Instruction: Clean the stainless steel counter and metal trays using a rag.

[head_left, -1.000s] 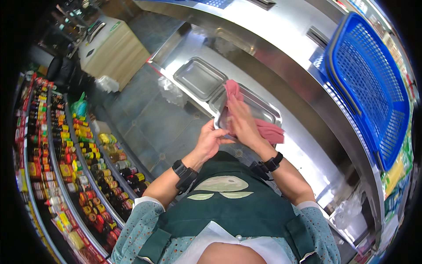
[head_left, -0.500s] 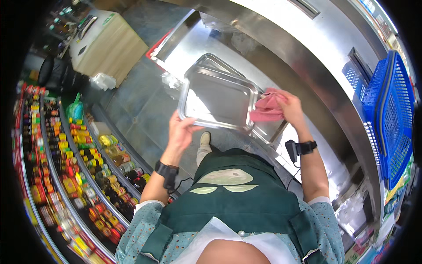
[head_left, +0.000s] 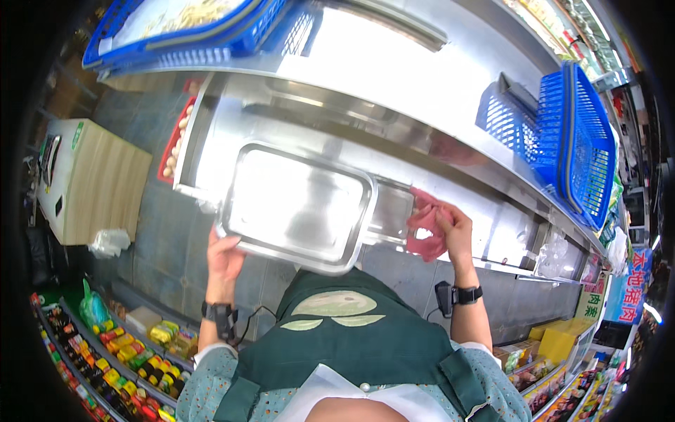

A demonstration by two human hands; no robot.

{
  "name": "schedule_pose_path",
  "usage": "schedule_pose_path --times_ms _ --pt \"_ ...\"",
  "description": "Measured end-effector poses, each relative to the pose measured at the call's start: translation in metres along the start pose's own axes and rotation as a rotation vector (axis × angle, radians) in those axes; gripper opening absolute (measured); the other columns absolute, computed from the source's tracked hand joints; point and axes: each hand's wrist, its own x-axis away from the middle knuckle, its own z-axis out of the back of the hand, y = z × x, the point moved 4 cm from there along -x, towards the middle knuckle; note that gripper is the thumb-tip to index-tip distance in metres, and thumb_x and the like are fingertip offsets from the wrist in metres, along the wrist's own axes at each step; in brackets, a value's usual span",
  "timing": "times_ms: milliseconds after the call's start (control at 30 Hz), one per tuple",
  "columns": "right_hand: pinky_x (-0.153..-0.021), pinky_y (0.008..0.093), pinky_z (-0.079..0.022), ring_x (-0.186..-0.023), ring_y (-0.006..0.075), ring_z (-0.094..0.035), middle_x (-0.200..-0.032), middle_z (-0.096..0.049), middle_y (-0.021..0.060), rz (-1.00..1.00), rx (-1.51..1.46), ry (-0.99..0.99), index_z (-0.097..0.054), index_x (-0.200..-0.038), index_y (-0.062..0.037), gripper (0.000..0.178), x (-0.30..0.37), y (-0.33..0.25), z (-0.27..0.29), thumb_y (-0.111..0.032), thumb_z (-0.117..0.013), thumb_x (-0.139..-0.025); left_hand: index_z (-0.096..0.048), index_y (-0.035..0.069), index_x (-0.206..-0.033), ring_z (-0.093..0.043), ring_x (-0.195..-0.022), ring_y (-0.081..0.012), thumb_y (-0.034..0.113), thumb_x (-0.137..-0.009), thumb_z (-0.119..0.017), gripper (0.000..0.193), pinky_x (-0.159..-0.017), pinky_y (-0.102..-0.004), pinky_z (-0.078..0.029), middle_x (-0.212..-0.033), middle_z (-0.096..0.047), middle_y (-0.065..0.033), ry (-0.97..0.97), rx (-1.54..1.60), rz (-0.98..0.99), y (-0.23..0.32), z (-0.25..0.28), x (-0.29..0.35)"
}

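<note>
Held tray [head_left: 299,204], pink cloth [head_left: 427,246]; sign [head_left: 631,285] (red-lettered)

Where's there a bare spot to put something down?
The upper steel counter looks bare between the left blue basket and the right blue basket. Lower down it's crowded: the left hand holds the big metal tray, with the right hand and pink cloth beside it.

Setting: a grocery shop
Shelves [head_left: 177,363]: colourful bottles [head_left: 151,367] are standing in rows
Metal desk [head_left: 429,77]: blue baskets [head_left: 594,155] are resting on top
</note>
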Motion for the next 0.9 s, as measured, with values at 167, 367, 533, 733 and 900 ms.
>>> schedule_pose_path --times_ms 167,367,533,733,900 --pt "-0.079 0.0248 -0.049 -0.087 0.0119 -0.061 -0.098 -0.067 0.0070 -0.045 -0.196 -0.036 -0.062 -0.114 0.0027 0.028 0.001 0.010 0.002 0.001 -0.060 -0.086 -0.040 -0.002 -0.133 -0.057 -0.108 -0.0311 -0.001 -0.063 -0.062 0.073 -0.093 -0.0405 -0.049 -0.121 -0.054 -0.0164 -0.272 0.000 -0.206 0.094 0.023 0.020" --pt "-0.077 0.0249 -0.049 -0.086 0.0115 -0.060 -0.093 -0.068 0.0067 0.041 -0.166 -0.143 -0.064 -0.110 0.0021 0.026 -0.016 -0.006 -0.017 -0.001 -0.062 -0.084 -0.032 -0.001 -0.138 -0.054 -0.114 -0.0314 0.007 -0.077 -0.061 0.068 -0.098 -0.0452 -0.046 -0.127 -0.050 -0.0180 -0.247 -0.179 -0.268 0.126 -0.143 0.048" --pt "-0.077 0.0254 -0.048 -0.085 0.0113 -0.060 -0.093 -0.068 0.0076 0.150 -0.151 -0.090 -0.064 -0.106 0.0054 0.025 -0.012 -0.005 -0.001 -0.002 -0.063 -0.083 -0.045 0.004 -0.131 -0.056 -0.113 -0.0259 0.006 -0.090 -0.052 0.042 -0.095 -0.0436 -0.048 -0.125 -0.056 -0.0126 -0.355 -0.081 -0.118 0.082 -0.257 0.020" --pt "-0.080 0.0252 -0.048 -0.088 0.0132 -0.061 -0.097 -0.068 0.0077 0.113 -0.220 -0.121 -0.065 -0.109 0.0040 0.027 -0.009 0.028 0.027 -0.002 -0.064 -0.083 -0.048 0.003 -0.115 -0.062 -0.100 -0.0282 0.011 -0.092 -0.057 0.026 -0.091 -0.0459 -0.052 -0.109 -0.060 -0.0122 -0.342 -0.001 -0.151 0.067 -0.308 0.012" --pt "-0.080 0.0254 -0.048 -0.088 0.0134 -0.061 -0.097 -0.067 0.0069 0.039 -0.351 -0.121 -0.064 -0.110 0.0039 0.027 -0.014 0.040 0.034 -0.001 -0.062 -0.084 -0.046 0.006 -0.102 -0.062 -0.102 -0.0350 0.025 -0.096 -0.054 0.021 -0.089 -0.0476 -0.053 -0.110 -0.057 -0.0116 -0.367 -0.198 -0.179 0.077 -0.314 -0.002"
